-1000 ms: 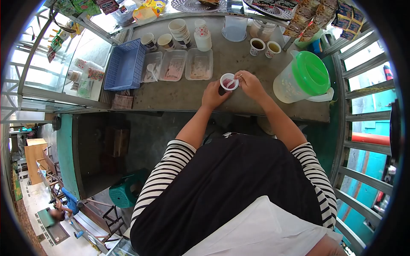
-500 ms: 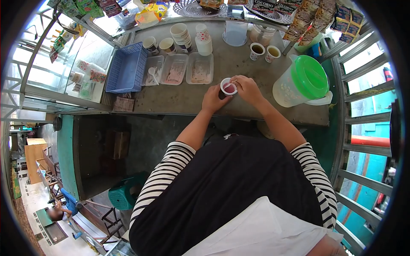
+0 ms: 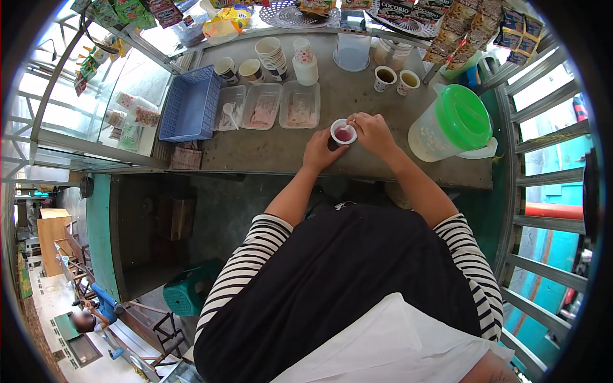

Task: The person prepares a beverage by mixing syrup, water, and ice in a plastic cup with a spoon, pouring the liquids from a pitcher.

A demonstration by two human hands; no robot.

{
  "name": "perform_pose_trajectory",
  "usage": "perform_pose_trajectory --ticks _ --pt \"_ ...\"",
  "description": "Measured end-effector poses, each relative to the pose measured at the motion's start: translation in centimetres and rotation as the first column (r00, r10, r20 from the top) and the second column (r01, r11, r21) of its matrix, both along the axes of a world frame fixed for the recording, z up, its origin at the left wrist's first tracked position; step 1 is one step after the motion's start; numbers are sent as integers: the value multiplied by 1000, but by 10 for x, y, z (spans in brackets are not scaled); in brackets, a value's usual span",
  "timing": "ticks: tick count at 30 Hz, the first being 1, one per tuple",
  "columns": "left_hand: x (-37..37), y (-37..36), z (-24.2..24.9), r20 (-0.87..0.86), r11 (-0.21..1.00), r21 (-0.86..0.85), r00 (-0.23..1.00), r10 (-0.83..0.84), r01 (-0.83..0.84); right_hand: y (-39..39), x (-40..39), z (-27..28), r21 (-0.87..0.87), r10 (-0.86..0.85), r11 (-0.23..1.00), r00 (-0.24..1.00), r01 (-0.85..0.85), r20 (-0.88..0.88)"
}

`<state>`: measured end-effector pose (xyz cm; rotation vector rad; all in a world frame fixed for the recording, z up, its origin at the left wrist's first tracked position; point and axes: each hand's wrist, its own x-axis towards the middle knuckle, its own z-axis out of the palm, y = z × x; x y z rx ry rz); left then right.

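A paper cup (image 3: 343, 132) with a pinkish-red drink stands near the counter's front edge. My left hand (image 3: 321, 150) is wrapped around its left and near side. Above the rim, my right hand (image 3: 371, 132) pinches a pale spoon (image 3: 348, 126) whose lower end dips into the drink. Two more filled cups, a dark one (image 3: 384, 78) and a yellowish one (image 3: 407, 82), sit farther back on the right. To the right of my right hand is a clear pitcher with a green lid (image 3: 465, 115).
Three clear plastic tubs (image 3: 299, 106) stand left of the cup, one with a white spoon (image 3: 230, 115). Beyond are a blue basket (image 3: 187, 105) and stacked paper cups (image 3: 272, 57). Sachets (image 3: 466, 32) hang above. A person (image 3: 92, 318) sits far left.
The spoon in my right hand has shifted slightly within the cup. My left hand keeps its hold. The whole view has moved a little.
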<state>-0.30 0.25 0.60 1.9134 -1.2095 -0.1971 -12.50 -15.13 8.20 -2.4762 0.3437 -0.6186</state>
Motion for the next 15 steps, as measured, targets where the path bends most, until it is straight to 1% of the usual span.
perform_pose_trajectory --ticks 2,4,6,7,9,11,15 --pt "0 0 0 1 1000 0 1000 1 -1 0 0 -3 -107 17 994 999 -21 -45" --pt "1 -1 0 2 1000 -2 1000 2 -2 1 1 -7 -105 20 994 1000 -22 -18" --pt "3 0 0 -26 996 87 1000 -14 17 2 1 -7 -101 25 995 1000 -23 11" --pt "2 0 0 -25 996 88 1000 -14 16 2 1 -5 -109 12 994 1000 -13 -14" --pt "0 0 -1 25 1000 -13 1000 13 -12 3 3 -3 -119 0 993 999 -4 -37" --pt "2 -1 -2 19 1000 -11 1000 6 -6 5 2 -4 -170 9 985 1000 -14 -28" --pt "1 0 -2 4 1000 -16 1000 -1 1 9 5 -4 -128 -5 992 999 1 -33"
